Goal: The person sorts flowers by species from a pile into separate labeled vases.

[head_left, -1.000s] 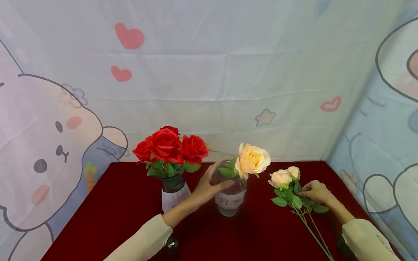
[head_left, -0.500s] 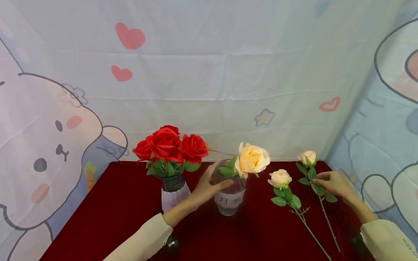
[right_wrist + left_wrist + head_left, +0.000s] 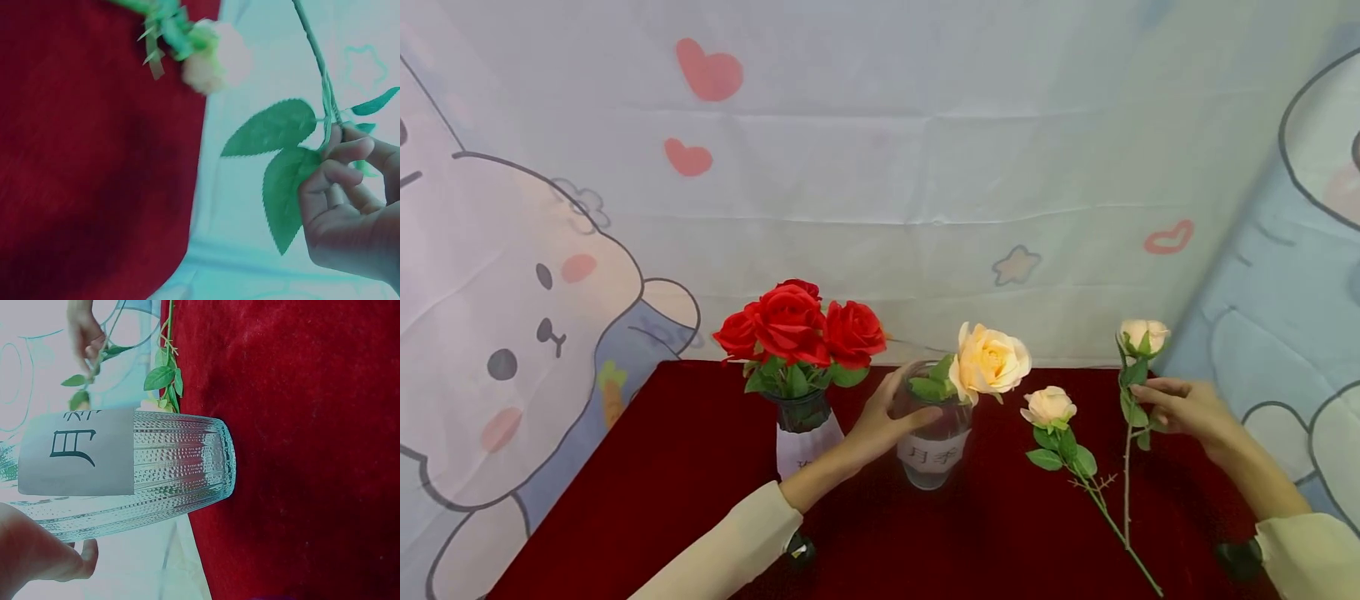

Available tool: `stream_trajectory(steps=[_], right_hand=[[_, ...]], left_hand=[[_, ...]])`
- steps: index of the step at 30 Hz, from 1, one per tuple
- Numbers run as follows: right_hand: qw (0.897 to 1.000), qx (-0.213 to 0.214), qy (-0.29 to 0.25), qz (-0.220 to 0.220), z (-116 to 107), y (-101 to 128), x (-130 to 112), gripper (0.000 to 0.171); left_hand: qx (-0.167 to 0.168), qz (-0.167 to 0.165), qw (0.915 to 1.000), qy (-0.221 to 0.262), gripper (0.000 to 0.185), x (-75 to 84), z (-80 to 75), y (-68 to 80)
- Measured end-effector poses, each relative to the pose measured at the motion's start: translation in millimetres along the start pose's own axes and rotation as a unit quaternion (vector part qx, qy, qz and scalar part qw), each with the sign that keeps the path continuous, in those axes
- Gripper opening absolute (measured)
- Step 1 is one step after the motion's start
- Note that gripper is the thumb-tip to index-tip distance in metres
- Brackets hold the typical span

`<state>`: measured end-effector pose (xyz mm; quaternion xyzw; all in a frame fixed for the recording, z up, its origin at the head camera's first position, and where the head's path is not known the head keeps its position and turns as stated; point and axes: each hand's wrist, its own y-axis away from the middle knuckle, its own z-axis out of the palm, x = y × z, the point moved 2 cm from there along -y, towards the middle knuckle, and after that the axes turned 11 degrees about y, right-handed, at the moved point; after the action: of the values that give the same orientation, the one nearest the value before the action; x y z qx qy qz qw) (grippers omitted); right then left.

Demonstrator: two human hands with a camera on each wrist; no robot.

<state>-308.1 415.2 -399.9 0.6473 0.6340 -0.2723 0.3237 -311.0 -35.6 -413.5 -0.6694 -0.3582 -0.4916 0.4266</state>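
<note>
My left hand (image 3: 880, 425) grips a ribbed clear glass vase (image 3: 927, 479) near its mouth; a white paper label (image 3: 78, 453) with black characters wraps the glass. A large yellow-peach rose (image 3: 992, 361) stands in the vase and leans right. On the right, my right hand (image 3: 1191, 412) pinches the stem of a pale peach rose (image 3: 1145, 336) just under the bloom. In the right wrist view, thumb and fingers meet on the stem (image 3: 317, 59) beside green leaves (image 3: 290, 200). A second pale peach rose (image 3: 1049, 407) lies on the red cloth between vase and right hand.
Left of my left hand, red roses (image 3: 790, 325) fill another vase (image 3: 805, 410) with a white label, partly hidden by my forearm. Red cloth (image 3: 685, 467) covers the table. A pale curtain with cartoon prints (image 3: 880, 167) hangs behind and at both sides.
My right hand has drawn one pale peach rose away from the other, moving right and up and turning it more upright. My left hand stays on the vase.
</note>
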Motion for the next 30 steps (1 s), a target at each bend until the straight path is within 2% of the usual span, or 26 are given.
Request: stream_trajectory(steps=[4,6,9,13,15,18,21,24,30], right_hand=[[0.993,0.001,-0.112,-0.032,-3,8,-11,0.010],[0.983,-0.005,-0.178,-0.055,-2,10,-17,0.015],[0.961,-0.016,-0.259,-0.099,3,12,-25,0.026],[0.935,-0.005,-0.322,-0.146,9,13,-39,0.036],[0.925,0.013,-0.346,-0.159,11,14,-45,0.034],[0.899,0.047,-0.401,-0.173,15,16,-53,0.032],[0.867,0.076,-0.455,-0.187,17,18,-58,0.029],[0.844,0.096,-0.490,-0.198,19,19,-62,0.027],[0.823,0.128,-0.516,-0.199,21,18,-71,0.020]], left_hand=[[-0.006,0.009,0.9999,0.000,0.087,1.4,2.2,-2.4],[-0.005,0.013,0.9999,0.001,0.088,2.4,2.7,-2.6],[-0.002,0.013,0.9999,0.001,0.089,3.9,2.7,-1.8],[-0.001,0.010,1.0000,0.000,0.088,4.4,2.3,-0.5],[-0.003,0.010,0.9999,0.002,0.088,3.6,1.8,-1.1],[-0.005,0.010,0.9999,0.006,0.087,3.2,1.3,-2.0],[-0.007,0.011,0.9999,0.008,0.087,3.6,1.4,-2.3],[-0.007,0.011,0.9999,0.005,0.087,3.9,1.4,-1.1],[0.000,0.012,0.9999,0.005,0.084,3.2,0.5,1.4]])
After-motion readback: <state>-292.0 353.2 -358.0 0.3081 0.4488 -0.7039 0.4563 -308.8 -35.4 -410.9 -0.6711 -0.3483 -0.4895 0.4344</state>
